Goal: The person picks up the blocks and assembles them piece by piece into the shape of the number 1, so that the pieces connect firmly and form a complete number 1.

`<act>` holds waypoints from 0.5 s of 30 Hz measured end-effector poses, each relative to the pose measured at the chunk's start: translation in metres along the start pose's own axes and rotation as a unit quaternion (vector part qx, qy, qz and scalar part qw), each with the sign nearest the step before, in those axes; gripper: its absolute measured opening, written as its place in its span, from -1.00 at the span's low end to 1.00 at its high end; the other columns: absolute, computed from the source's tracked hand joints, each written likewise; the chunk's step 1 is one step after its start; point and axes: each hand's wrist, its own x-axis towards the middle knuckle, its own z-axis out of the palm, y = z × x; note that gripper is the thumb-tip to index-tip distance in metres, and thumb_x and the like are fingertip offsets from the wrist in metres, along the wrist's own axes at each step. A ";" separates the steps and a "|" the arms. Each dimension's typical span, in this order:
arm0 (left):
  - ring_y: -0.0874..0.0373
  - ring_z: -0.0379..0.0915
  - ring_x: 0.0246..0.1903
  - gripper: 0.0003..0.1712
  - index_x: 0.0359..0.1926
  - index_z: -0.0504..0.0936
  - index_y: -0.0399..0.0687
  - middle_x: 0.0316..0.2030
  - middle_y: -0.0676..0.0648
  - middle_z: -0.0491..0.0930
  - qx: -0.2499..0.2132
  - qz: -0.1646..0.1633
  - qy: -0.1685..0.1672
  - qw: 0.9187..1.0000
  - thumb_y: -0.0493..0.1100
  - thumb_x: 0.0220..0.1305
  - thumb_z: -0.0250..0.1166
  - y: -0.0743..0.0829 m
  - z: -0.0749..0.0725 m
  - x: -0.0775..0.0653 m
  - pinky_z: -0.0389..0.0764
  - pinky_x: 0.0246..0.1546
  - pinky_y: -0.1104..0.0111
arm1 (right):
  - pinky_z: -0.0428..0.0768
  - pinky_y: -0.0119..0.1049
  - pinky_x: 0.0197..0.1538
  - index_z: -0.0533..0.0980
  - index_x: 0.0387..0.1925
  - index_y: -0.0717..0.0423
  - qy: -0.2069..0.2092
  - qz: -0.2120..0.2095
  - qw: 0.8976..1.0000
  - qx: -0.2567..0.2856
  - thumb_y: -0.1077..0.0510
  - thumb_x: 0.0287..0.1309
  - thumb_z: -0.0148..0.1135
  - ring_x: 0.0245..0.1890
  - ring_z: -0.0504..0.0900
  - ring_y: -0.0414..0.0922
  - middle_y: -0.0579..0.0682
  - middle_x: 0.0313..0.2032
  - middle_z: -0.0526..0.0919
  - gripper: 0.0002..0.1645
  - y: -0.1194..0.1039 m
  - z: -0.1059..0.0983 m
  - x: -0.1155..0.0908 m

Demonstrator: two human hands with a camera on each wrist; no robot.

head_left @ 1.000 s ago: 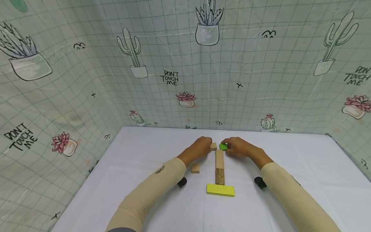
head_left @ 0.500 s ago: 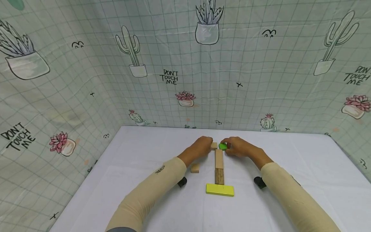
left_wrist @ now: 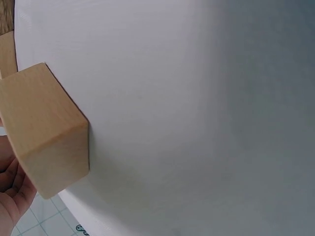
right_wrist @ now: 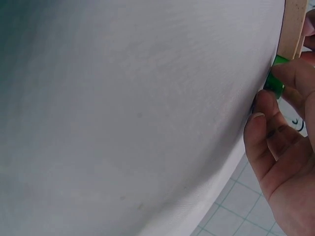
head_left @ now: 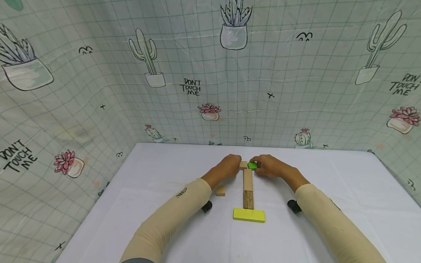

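Observation:
In the head view my left hand (head_left: 227,167) grips a small wooden block (head_left: 243,165) at its left side. Opposite it, my right hand (head_left: 269,167) pinches a green block (head_left: 252,166) between thumb and fingers. The two blocks sit side by side, almost edge to edge, at the far end of a light wooden block (head_left: 248,179). A darker wooden block (head_left: 248,200) continues that line towards a yellow block (head_left: 249,215) lying crosswise. In the right wrist view, the right fingers hold the green block (right_wrist: 280,66) low over the cloth.
Another small wooden block (head_left: 220,190) lies beside the left forearm; it looms large in the left wrist view. Black wrist-worn pieces show under both sleeves. White cloth (head_left: 296,241) covers the table, and a printed cactus curtain (head_left: 250,80) hangs behind and at the sides.
The wooden block in my left hand has slid slightly right, narrowing the gap to the green block. My right hand has stayed nearly still. The head view has shifted a little.

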 end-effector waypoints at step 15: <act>0.26 0.47 -0.35 -0.78 0.03 0.61 -0.25 -0.13 -0.12 0.71 -0.013 -0.001 -0.005 1.000 -0.28 0.45 0.21 -0.001 0.000 0.001 0.59 -0.25 0.44 | 0.58 -0.08 -0.02 0.52 0.21 0.21 -0.004 0.005 1.000 0.004 0.23 0.24 0.31 -0.20 0.54 -0.08 0.06 -0.18 0.64 -0.51 -0.001 0.000 0.001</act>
